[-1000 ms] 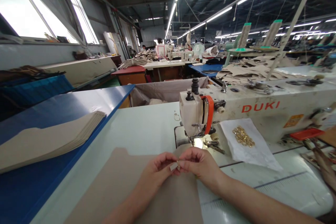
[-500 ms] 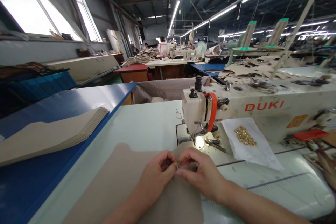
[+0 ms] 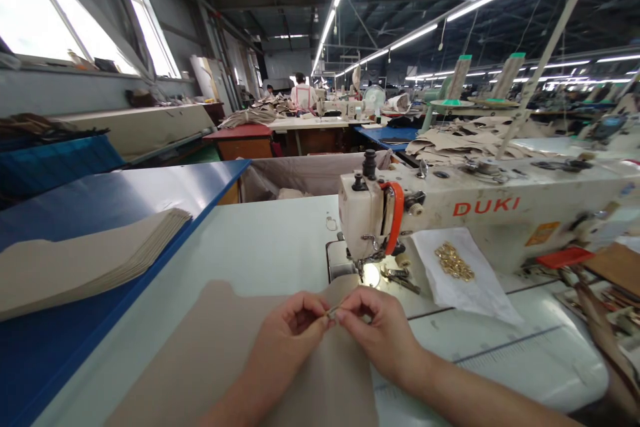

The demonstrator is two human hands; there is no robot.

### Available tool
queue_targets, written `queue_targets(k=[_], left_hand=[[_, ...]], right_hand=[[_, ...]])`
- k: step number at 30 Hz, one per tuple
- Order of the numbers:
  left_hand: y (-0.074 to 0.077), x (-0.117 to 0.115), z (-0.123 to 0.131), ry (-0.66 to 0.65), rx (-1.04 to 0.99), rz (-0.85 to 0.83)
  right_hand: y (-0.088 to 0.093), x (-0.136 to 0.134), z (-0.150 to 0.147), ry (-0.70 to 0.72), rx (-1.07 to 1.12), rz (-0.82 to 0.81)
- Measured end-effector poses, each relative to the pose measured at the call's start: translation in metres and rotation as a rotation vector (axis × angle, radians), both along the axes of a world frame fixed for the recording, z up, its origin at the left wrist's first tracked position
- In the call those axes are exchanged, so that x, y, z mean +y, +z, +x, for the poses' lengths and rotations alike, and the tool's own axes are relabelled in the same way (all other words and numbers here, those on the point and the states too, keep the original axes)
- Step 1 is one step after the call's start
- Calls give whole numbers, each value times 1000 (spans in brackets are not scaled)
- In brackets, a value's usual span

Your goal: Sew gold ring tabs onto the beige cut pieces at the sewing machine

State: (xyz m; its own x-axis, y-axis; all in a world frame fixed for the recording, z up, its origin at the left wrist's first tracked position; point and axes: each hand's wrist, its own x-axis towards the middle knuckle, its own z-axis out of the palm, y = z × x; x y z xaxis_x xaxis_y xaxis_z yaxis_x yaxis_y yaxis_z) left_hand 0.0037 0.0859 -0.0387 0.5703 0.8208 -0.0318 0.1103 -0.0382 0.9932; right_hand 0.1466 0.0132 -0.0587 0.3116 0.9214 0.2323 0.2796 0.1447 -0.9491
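Both hands meet just in front of the sewing machine's needle area, fingertips almost touching. Between thumb and finger, my left hand [image 3: 290,343] pinches one end of a small narrow strip [image 3: 332,312]. My right hand [image 3: 383,330] pinches the same strip from the other side. Fingers hide most of it, so its exact kind is unclear. Under the hands a flat beige-grey material panel [image 3: 200,353] lies on the pale table, its far part reaching toward the lit needle area. The white sewing machine [image 3: 363,213] stands just beyond.
Small gold metal fittings [image 3: 454,261] lie on a white sheet [image 3: 490,300] beside the machine. At left, a stack of cut panels [image 3: 100,257] rests on a blue tabletop [image 3: 55,353]. A red tray-like piece [image 3: 565,257] sits at right. Thread cones [image 3: 459,80] stand behind.
The view has shifted slightly, so the surroundings appear further left. The strip between my fingertips now lies more slanted and flatter; before, it stood more upright. Both hands keep pinching.
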Motion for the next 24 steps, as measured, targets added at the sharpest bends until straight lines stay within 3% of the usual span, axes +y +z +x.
queue_targets(k=[4,10,16,24], left_hand=[[-4,3,1,4,-13,-54],[-7,1,-2,21,-12,48],[-11,0,-5,5,-29,178],[-10,-3,-7,-1,27,277]], right_hand=[[-1,1,0,-13,10,-7],[-3,0,-1,39,2,27],[-11,0,1,129,262,36],[2,-5,4,96,-102,31]])
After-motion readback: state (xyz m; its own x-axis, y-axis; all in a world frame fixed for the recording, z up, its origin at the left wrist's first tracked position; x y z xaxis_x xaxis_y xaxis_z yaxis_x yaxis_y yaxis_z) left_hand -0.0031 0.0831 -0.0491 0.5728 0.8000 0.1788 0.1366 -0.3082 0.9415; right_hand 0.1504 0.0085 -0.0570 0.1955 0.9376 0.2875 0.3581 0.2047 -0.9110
